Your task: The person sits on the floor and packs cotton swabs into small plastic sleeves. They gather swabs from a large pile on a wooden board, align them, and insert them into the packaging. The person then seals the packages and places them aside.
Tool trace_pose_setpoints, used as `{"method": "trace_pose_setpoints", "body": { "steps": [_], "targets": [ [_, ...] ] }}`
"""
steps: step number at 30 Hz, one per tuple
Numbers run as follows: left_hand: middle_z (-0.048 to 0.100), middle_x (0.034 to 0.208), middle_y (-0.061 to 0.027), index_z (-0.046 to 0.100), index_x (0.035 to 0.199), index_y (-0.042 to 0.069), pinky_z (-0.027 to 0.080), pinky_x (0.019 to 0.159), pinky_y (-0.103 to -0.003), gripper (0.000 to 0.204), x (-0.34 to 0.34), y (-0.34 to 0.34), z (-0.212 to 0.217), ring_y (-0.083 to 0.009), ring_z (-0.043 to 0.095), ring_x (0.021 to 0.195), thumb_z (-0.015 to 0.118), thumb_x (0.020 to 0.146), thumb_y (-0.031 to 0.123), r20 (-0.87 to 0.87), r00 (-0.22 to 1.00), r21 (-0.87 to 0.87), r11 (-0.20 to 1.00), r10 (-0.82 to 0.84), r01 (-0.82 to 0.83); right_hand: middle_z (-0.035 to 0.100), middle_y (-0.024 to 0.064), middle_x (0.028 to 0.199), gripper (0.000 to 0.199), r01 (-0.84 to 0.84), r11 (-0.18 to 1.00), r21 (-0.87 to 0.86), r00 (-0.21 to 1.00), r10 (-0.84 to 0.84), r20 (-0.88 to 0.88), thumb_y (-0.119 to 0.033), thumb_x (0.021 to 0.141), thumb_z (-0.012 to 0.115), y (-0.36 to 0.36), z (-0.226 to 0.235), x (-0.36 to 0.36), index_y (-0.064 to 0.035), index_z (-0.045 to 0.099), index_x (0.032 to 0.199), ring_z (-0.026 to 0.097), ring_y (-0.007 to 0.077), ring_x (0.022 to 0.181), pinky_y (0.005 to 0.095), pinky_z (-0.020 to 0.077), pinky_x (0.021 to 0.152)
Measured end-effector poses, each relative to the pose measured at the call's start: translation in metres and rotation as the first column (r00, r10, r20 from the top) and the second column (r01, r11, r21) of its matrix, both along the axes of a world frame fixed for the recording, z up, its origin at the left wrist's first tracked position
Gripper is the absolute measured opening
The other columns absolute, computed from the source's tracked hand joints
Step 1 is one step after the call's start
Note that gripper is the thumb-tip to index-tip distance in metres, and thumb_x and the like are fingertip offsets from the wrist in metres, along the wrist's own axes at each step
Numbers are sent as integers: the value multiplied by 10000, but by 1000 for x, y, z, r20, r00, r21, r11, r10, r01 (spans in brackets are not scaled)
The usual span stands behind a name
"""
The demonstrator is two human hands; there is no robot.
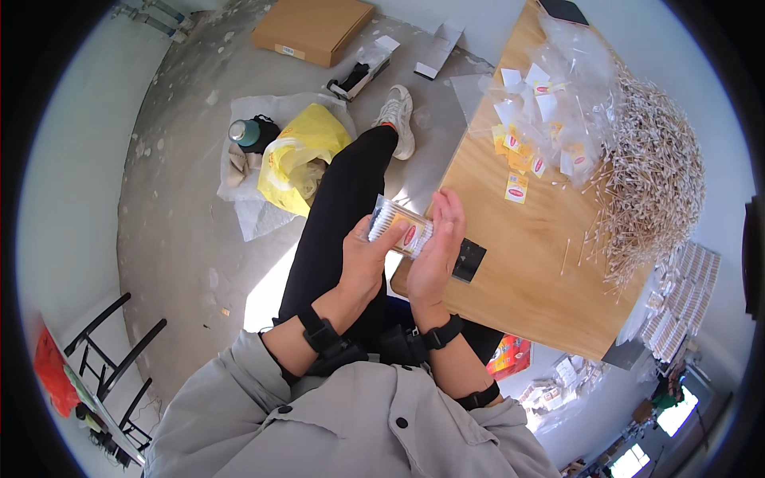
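Observation:
A clear packet of cotton swabs (396, 227) with a yellow-and-white label lies tilted between my hands, above my lap. My left hand (366, 256) is closed round its left end, the thumb pressed on the front. Against the packet's right end rests the palm of my right hand (437, 253), its fingers stretched upward and not wrapped round the packet. The right thumb is hard to make out. To the right, a wooden table (510, 263) carries a big heap of loose cotton swabs (657, 167), several yellow label cards (516, 188) and crumpled clear bags (578, 95).
A small black flat piece (468, 260) lies near the table's edge by my right hand. Stacked swab packets (681, 307) stand beyond the table. On the floor are a yellow plastic bag (299, 147), a bottle (245, 132) and a cardboard box (312, 30). Black metal legs (119, 366) stand at the left.

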State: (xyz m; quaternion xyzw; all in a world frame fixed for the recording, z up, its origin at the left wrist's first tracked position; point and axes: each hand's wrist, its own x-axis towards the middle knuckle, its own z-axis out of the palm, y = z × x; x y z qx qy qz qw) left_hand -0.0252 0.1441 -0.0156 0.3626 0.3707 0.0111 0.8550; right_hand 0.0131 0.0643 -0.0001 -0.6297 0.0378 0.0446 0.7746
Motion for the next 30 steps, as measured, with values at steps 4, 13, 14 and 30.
{"method": "trace_pose_setpoints", "body": {
  "steps": [4, 13, 14, 30],
  "targets": [
    [668, 986, -54, 612, 1105, -8, 517, 799, -258, 278, 0, 4, -2, -110, 636, 874, 726, 880, 111, -14, 996, -13, 996, -84, 84, 421, 196, 1406, 507, 0, 991, -137, 1000, 4, 24, -287, 1035, 332, 6, -1, 0, 37, 357, 1424, 415, 278, 1321, 384, 297, 1108],
    [675, 1012, -78, 630, 1111, -35, 522, 801, -283, 318, 2, 12, -1, -137, 649, 894, 749, 858, 115, -30, 985, -119, 979, -168, 163, 444, 190, 1370, 516, -130, 952, -277, 979, 168, 118, -280, 1021, 351, 11, -7, 1, 30, 342, 1434, 437, 286, 1284, 398, 305, 1094],
    [675, 1010, -77, 631, 1110, -33, 523, 799, -282, 317, 0, 15, -3, -139, 652, 897, 746, 860, 124, -25, 986, -112, 981, -164, 160, 441, 192, 1375, 521, -139, 950, -278, 975, 181, 131, -281, 1020, 356, 12, -8, 0, 31, 336, 1436, 438, 287, 1284, 399, 305, 1094],
    [678, 1063, -73, 576, 1199, 38, 553, 835, -313, 346, -12, 83, 83, -172, 672, 967, 700, 884, 109, 183, 962, -25, 978, -201, 209, 564, 29, 1123, 262, -702, 701, 124, 697, 712, -79, -61, 877, 687, -14, 81, 38, -28, 639, 1133, 572, 121, 1047, 273, 494, 855]
  ]
}}
